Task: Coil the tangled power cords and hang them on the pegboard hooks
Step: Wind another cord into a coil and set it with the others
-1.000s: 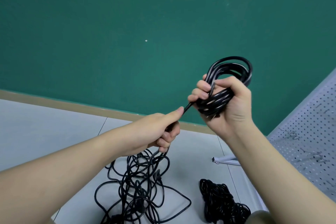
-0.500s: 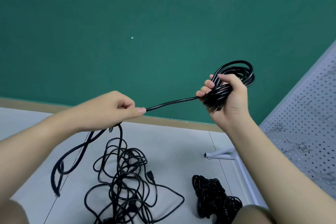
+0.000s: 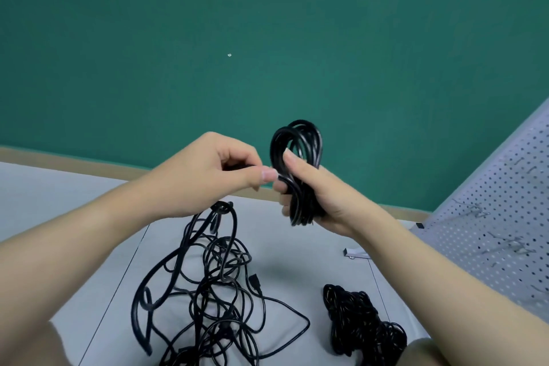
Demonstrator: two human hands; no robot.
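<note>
The right hand gripped the coil, fingers wrapped round its loops. The left hand pinched the cord's loose length just beside those fingers; below lay the tangle.

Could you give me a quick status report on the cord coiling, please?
Right hand grips the coiled cord. Left hand pinches its free strand at the coil. Tangled cords trail on the floor. Pegboard at right, nothing hung in view.
</note>
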